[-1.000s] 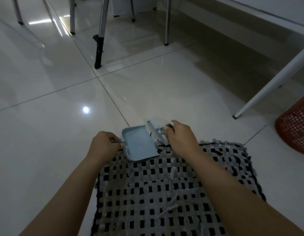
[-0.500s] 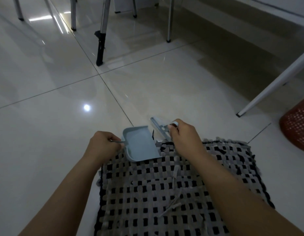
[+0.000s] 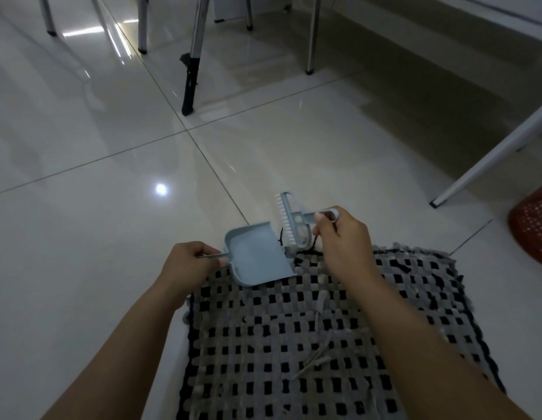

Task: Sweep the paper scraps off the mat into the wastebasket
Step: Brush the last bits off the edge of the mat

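Note:
A black-and-grey woven mat point(image 3: 294, 344) lies on the tiled floor in front of me. My left hand point(image 3: 187, 265) grips the handle of a small light-blue dustpan point(image 3: 257, 256), which rests at the mat's far left corner. My right hand point(image 3: 342, 241) holds the handle of a small blue brush point(image 3: 289, 221) with white bristles, raised at the dustpan's right edge above the mat's far edge. A few pale paper strips point(image 3: 316, 356) lie on the mat between my forearms. The red mesh wastebasket point(image 3: 533, 225) stands at the right edge of the view.
Metal chair and table legs point(image 3: 312, 34) stand on the glossy tiles farther back, and one dark-tipped leg point(image 3: 190, 80) is nearest. A slanted white leg point(image 3: 488, 159) reaches the floor just left of the wastebasket.
The brush has risen and tilted up, away from the mat's far edge. The dustpan has stayed at the mat's far left corner in my left hand.

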The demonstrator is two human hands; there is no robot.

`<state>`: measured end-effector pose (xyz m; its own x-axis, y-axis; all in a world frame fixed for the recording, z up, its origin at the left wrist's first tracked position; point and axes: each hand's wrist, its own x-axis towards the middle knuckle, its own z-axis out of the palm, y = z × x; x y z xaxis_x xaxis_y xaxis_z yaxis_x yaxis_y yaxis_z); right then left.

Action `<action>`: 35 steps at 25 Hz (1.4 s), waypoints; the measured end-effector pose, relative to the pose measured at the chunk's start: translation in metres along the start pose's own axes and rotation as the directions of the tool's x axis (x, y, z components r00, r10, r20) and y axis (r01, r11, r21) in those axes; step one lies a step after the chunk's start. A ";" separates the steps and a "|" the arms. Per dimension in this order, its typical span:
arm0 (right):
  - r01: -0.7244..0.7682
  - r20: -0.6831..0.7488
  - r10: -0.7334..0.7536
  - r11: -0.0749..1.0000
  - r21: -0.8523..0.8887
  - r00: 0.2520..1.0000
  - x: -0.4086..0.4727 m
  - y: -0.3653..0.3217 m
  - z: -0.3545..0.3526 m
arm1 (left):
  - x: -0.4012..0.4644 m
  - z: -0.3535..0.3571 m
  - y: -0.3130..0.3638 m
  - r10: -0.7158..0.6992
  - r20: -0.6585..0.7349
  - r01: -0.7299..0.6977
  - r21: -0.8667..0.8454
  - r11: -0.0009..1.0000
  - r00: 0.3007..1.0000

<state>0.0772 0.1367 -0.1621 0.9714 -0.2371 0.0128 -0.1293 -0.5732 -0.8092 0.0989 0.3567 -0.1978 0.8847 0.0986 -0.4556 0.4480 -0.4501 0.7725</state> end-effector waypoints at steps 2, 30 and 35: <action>0.025 0.007 -0.025 0.999 -0.043 1.000 -0.001 0.001 0.002 | 0.000 -0.002 -0.001 0.000 -0.002 0.000 -0.011 1.000 1.000; 0.112 0.184 -0.032 0.890 -0.442 0.982 -0.007 0.009 -0.017 | -0.031 -0.014 0.000 0.027 -0.119 -0.027 0.003 1.000 0.993; 0.356 0.411 -0.117 0.740 -0.571 0.904 -0.005 -0.005 0.013 | -0.040 -0.004 -0.013 0.050 -0.144 -0.042 0.058 0.997 0.988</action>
<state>0.0756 0.1507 -0.1660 0.9751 0.1754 -0.1355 0.1360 -0.9562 -0.2593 0.0584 0.3626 -0.1882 0.9153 0.2028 -0.3481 0.4023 -0.5046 0.7639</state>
